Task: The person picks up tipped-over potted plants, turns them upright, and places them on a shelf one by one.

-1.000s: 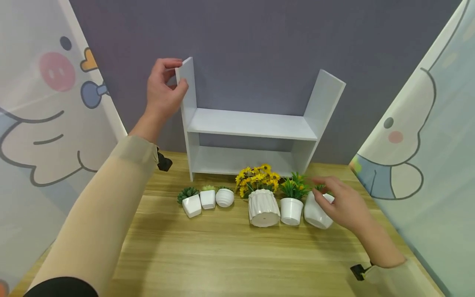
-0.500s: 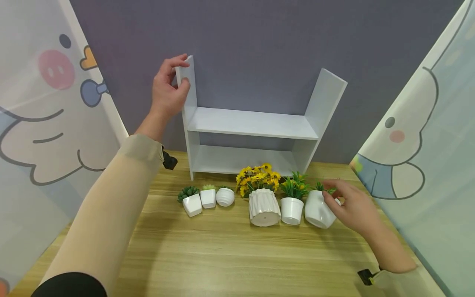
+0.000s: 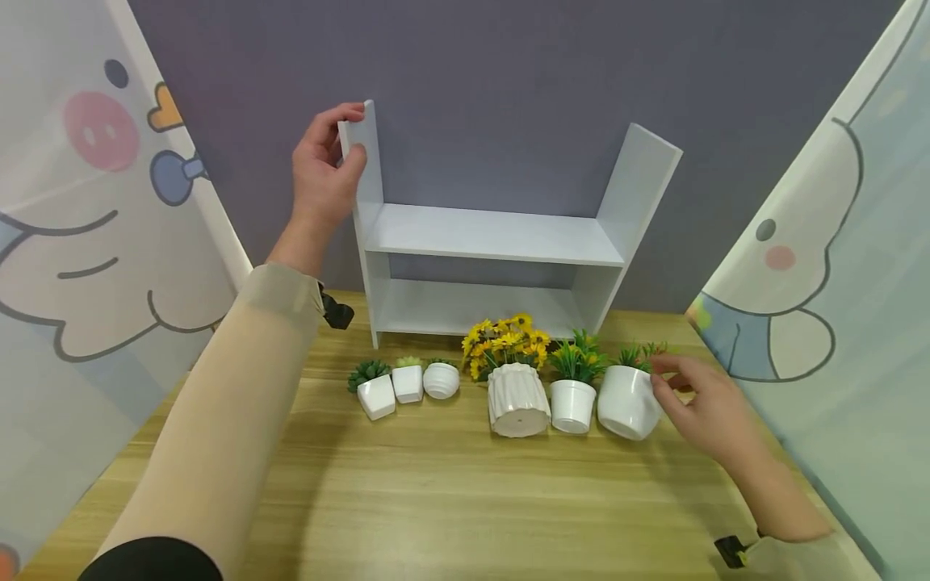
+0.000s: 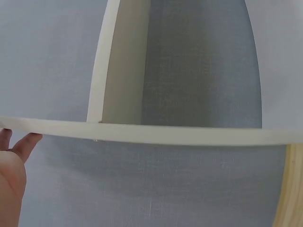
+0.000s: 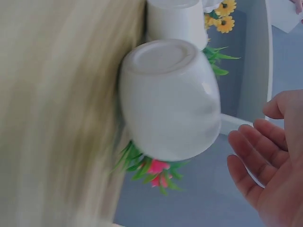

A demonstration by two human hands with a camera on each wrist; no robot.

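In the head view my left hand (image 3: 323,173) holds the top of the left side panel of a white shelf unit (image 3: 494,234), thumb on the panel's inner face. The left wrist view catches the thumb and fingers at the panel's edge (image 4: 61,127). My right hand (image 3: 701,407) is beside a rounded white flowerpot (image 3: 628,403) at the right end of a row of potted plants. Seen from the right wrist, the loosely bent fingers (image 5: 246,142) are apart from the pot, which lies tipped over with green leaves and pink flowers (image 5: 158,168).
Along the wooden table (image 3: 407,492) lie a fluted pot with yellow flowers (image 3: 518,399), a smaller white pot of greenery (image 3: 572,406) and several small succulent pots (image 3: 376,397). A grey wall (image 3: 501,97) rises behind the shelf. Cartoon-printed panels (image 3: 806,282) flank both sides.
My right hand has drawn back to the right from over the rounded pot, uncovering its side and leaves. The left hand stays at the shelf panel's top. The head view has shifted slightly.
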